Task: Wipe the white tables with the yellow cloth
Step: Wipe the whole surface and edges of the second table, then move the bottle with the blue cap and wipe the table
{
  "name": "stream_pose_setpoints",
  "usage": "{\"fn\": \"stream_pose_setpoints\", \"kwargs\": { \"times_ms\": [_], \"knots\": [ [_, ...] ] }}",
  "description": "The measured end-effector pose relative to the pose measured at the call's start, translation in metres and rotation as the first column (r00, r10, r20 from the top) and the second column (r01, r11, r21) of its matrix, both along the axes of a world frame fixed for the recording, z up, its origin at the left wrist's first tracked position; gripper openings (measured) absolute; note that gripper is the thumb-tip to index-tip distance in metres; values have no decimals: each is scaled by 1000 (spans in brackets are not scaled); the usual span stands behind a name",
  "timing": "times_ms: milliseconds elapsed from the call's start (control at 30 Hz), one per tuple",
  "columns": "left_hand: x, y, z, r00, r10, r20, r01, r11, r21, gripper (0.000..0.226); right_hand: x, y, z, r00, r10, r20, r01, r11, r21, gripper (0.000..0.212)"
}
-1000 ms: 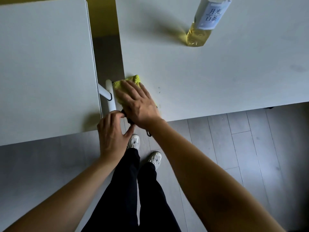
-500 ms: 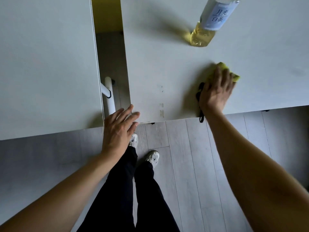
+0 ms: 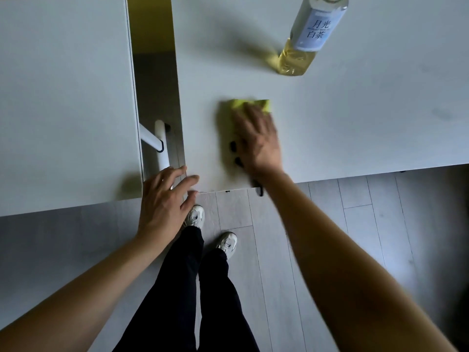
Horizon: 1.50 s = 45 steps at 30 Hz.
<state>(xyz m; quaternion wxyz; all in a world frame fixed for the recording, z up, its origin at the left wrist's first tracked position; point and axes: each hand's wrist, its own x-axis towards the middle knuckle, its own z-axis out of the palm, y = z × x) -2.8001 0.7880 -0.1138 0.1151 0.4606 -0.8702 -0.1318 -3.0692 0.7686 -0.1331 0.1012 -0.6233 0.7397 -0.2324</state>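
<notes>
1. Right hand (image 3: 257, 138): palm down, fingers straight and flat, pressing on the yellow cloth (image 3: 243, 105); blurred.
2. Left hand (image 3: 165, 199): fingers spread and relaxed, holding nothing; fingertips rest at the near left corner of the right desk (image 3: 355, 123), over the gap between the desks.
3. Yellow cloth: lies flat on the right desk, toward its near left part, mostly under the right hand. Long axis runs from the near edge toward the far side; the exposed end points away from the person. Outline smeared by blur.
4. Dark cord (image 3: 258, 189): shows beside the right wrist and hangs over the desk's near edge.
5. Bottle (image 3: 308, 34): pale yellow liquid, light blue label, stands on the right desk, well beyond the cloth.
6. Left desk (image 3: 63, 97): white, separated by a narrow gap; a white frame bar (image 3: 161, 146) is visible in it.
7. Floor (image 3: 355, 212): grey planks; the person's dark trousers and white shoes below.
</notes>
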Motion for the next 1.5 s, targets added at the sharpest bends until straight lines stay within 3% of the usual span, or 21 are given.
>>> {"fn": "stream_pose_setpoints", "kwargs": {
  "times_ms": [167, 267, 333, 400, 500, 600, 700, 767, 900, 1100, 1267, 1500],
  "knots": [
    [2, 2, -5, 998, -5, -55, 4, 1000, -19, 29, -133, 59, 2, 915, -402, -32, 403, 915, 24, 59],
    [-1, 7, -5, 998, 19, -58, -21, 999, -31, 30, -145, 67, 0, 817, -574, -57, 577, 815, 52, 58],
    [-3, 9, -5, 998, 23, -54, -25, 999, -39, 30, -126, 54, 0, 800, -597, -53, 599, 799, 47, 60],
    [-2, 8, -5, 998, 21, -51, -23, 999, -44, 30, -84, 29, 2, 891, -454, -6, 454, 890, 42, 66],
    [-3, 6, -3, 1000, 18, -22, -19, 999, -50, 31, 7, -14, 2, 998, -65, 14, 65, 998, 17, 72],
    [-4, 2, 2, 1000, 2, 19, -1, 999, -48, 23, 76, -45, 4, 972, 225, -71, -225, 974, 1, 62],
    [-7, -5, 8, 999, -16, 32, 17, 999, -30, 19, 75, -49, 1, 956, 280, -84, -283, 959, -18, 56],
    [-15, -13, 11, 1000, -5, 17, 6, 1000, -22, 23, 52, -41, -2, 976, 209, -67, -209, 978, -5, 59],
    [-46, -34, 8, 1000, -25, 3, 25, 1000, 17, 35, -34, -16, -4, 995, -101, 0, 101, 995, 10, 64],
    [-90, -62, 7, 999, -45, 6, 44, 996, 75, 33, -148, 31, 6, 868, -495, -32, 496, 865, 82, 59],
    [-146, -107, 19, 992, -54, -116, 66, 992, 103, 43, -149, 28, 8, 839, -539, -77, 543, 838, 54, 58],
    [-266, -180, 46, 965, 14, -263, 88, 924, 373, 95, -159, 31, 1, 862, -501, -78, 505, 862, 42, 60]
  ]
}}
